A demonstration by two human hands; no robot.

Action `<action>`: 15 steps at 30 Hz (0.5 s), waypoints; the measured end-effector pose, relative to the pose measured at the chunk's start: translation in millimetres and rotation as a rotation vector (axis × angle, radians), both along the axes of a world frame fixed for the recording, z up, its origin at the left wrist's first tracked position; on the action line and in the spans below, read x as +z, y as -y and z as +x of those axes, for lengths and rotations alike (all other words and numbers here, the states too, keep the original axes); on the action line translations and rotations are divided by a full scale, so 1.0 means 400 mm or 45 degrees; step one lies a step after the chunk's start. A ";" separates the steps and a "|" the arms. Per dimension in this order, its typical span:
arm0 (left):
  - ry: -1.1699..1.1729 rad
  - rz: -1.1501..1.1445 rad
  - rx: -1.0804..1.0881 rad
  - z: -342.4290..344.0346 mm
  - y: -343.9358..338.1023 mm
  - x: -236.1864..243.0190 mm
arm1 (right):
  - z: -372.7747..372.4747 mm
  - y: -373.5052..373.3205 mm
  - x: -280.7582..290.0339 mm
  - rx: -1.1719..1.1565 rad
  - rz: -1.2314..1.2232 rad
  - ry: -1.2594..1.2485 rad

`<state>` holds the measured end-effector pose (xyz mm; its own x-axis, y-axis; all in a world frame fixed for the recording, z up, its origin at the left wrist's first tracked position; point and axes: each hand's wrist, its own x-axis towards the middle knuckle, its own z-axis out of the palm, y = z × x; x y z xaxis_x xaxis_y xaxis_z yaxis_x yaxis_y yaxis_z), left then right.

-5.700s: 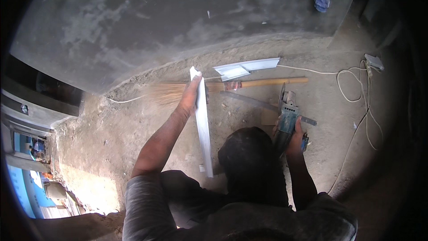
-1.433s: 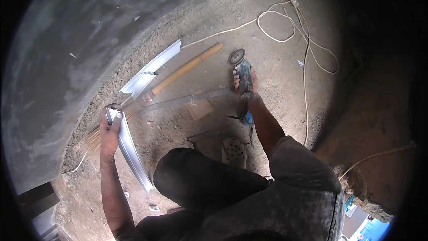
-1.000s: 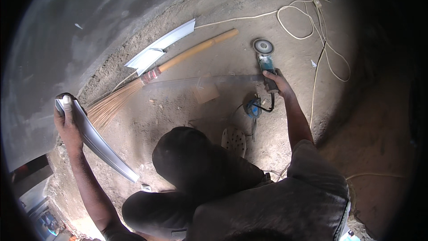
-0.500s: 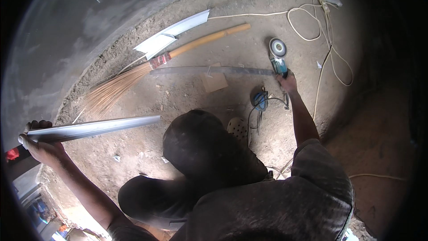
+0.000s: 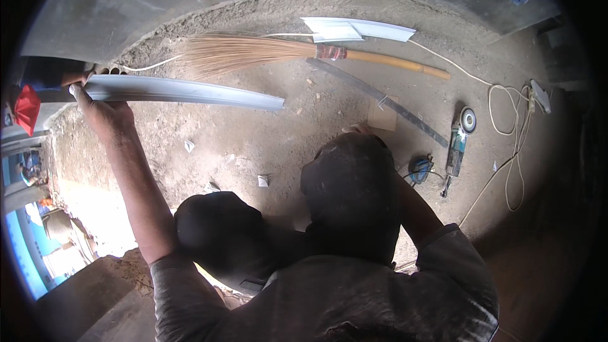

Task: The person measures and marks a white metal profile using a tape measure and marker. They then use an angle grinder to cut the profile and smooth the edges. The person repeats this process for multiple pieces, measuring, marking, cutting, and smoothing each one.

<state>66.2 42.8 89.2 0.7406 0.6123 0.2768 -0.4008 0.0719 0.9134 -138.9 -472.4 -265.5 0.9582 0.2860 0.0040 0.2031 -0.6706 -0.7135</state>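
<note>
My left hand is closed around the end of a long, pale metal channel strip, held out at the left above the ground. A co-worker's hand reaches in from the far left at that same end; whether it grips the strip is unclear. My right hand is mostly hidden behind my knee, with only some fingers showing past it. An angle grinder lies on the ground at the right, apart from both hands, its disc uppermost in view.
A stick broom lies across the back beside white trim pieces. Nearer are a dark flat bar, a cardboard piece and a blue round object. A pale cable loops at the right. Red cloth shows far left.
My right hand has let go of the angle grinder and moved left behind my knee. The view has turned left, and a co-worker's hand now shows by the strip's end.
</note>
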 end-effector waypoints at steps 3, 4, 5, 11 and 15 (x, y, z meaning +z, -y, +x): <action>-0.031 0.124 0.198 -0.037 0.013 0.000 | 0.032 -0.059 0.012 0.060 -0.034 -0.066; -0.089 0.137 0.283 -0.041 0.079 0.004 | 0.026 -0.052 0.014 0.049 -0.048 -0.073; -0.034 0.150 0.224 -0.041 0.045 0.001 | 0.019 -0.073 0.005 0.055 -0.039 -0.076; -0.193 0.140 0.039 -0.085 -0.184 -0.055 | -0.056 -0.096 -0.033 -0.062 0.060 -0.129; -0.244 0.032 0.022 -0.113 -0.091 -0.016 | -0.161 0.024 -0.037 -0.703 -0.028 0.130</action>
